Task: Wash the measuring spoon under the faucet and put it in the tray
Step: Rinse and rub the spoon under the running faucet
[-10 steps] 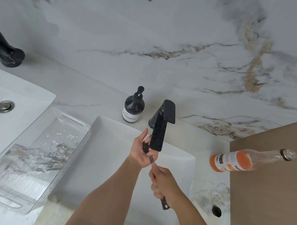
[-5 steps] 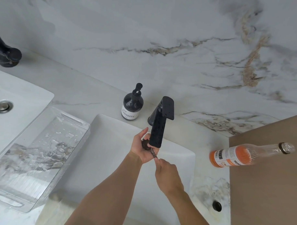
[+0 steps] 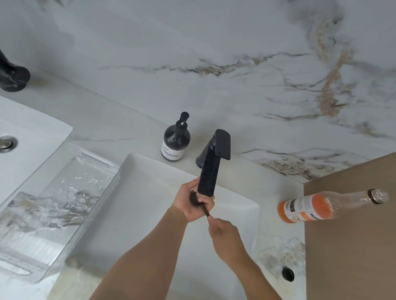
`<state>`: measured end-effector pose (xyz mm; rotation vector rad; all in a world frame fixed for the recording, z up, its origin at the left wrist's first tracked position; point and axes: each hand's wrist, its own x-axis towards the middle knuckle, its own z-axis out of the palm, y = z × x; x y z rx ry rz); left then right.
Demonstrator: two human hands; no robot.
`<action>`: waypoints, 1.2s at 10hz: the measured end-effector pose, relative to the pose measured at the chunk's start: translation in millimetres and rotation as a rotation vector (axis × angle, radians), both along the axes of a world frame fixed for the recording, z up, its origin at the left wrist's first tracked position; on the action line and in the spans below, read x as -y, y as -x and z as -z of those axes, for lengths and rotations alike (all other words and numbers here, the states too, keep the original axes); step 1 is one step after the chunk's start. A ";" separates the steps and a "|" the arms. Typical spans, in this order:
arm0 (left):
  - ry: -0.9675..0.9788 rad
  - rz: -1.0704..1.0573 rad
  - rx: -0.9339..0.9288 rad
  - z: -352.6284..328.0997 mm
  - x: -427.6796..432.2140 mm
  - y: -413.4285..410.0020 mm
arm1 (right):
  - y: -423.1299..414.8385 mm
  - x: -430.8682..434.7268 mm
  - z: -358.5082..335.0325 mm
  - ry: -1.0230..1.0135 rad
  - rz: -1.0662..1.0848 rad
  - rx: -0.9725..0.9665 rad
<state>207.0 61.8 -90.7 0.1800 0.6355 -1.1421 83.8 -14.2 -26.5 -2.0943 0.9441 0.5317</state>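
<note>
A dark measuring spoon (image 3: pixel 195 199) is held over the white sink (image 3: pixel 149 196), just under the spout of the black faucet (image 3: pixel 210 169). My left hand (image 3: pixel 193 204) wraps around its round bowl. My right hand (image 3: pixel 224 236) pinches the thin handle from below, and most of the handle is hidden inside it. No running water can be made out. The clear plastic tray (image 3: pixel 103 169), wet inside, sits on the counter to the left of the sink.
A black soap pump bottle (image 3: pixel 176 140) stands behind the sink. An orange drink bottle (image 3: pixel 311 207) lies on its side at the right, by a brown panel (image 3: pixel 357 245). A second basin (image 3: pixel 24 142) and black faucet (image 3: pixel 4 66) are at far left.
My right hand slid up the spoon's handle toward my left hand, so the handle's lower end no longer shows. My left hand closed tighter around the bowl under the spout.
</note>
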 end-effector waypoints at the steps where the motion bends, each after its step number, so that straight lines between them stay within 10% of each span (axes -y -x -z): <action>1: -0.164 -0.022 -0.002 -7.5 6.1 0.6 | 11.6 -11.6 7.2 0.418 -0.197 -0.040; 2: -0.339 -0.071 -0.040 -13.4 13.6 0.7 | 14.4 -21.5 12.7 0.516 -0.250 -0.092; 4: -0.207 0.038 0.014 -5.9 -3.2 -1.1 | -7.7 -16.8 -6.0 -0.719 0.512 -0.117; 6: 0.323 -0.081 -0.172 -2.0 -12.3 6.4 | 5.6 -12.5 -7.0 -1.186 0.617 -0.086; 8: -0.068 -0.027 -0.099 -9.1 -8.2 0.6 | 3.1 -14.8 -1.5 0.329 -0.126 -0.021; 10: -0.329 -0.045 -0.015 -15.4 10.1 -9.0 | 7.6 -22.9 10.7 0.697 -0.339 -0.049; 12: -0.203 -0.003 0.004 -0.6 -1.1 -5.7 | -3.9 -8.5 -9.2 -0.855 0.583 -0.028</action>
